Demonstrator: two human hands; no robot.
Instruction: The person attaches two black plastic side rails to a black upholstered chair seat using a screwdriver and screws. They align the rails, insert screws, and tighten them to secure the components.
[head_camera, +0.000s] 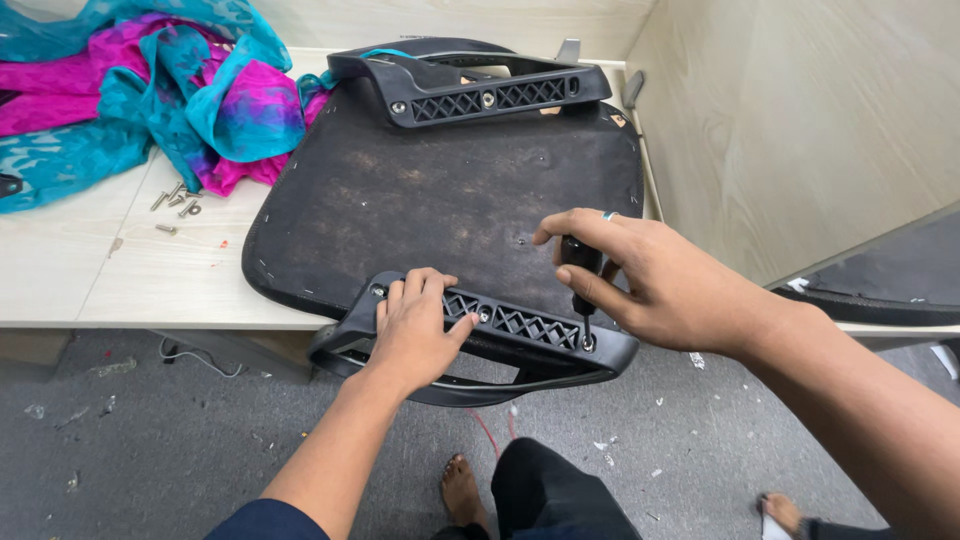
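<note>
An upturned black chair seat (440, 190) lies on a pale wooden desk (90, 270), its underside facing up. One black plastic armrest (470, 85) is mounted at its far edge, another armrest (520, 335) at the near edge overhanging the desk. My left hand (412, 325) presses flat on the near armrest's left part. My right hand (650, 280) grips a black-handled screwdriver (580, 285), held upright with its tip on a screw at the armrest's right end. A ring is on one right finger.
Several loose screws (175, 200) lie on the desk left of the seat, beside a crumpled teal and magenta cloth (150, 90). A wooden partition (800, 120) rises on the right. Below is grey floor (150, 440) with scraps, my bare foot (462, 490) and dark trousers.
</note>
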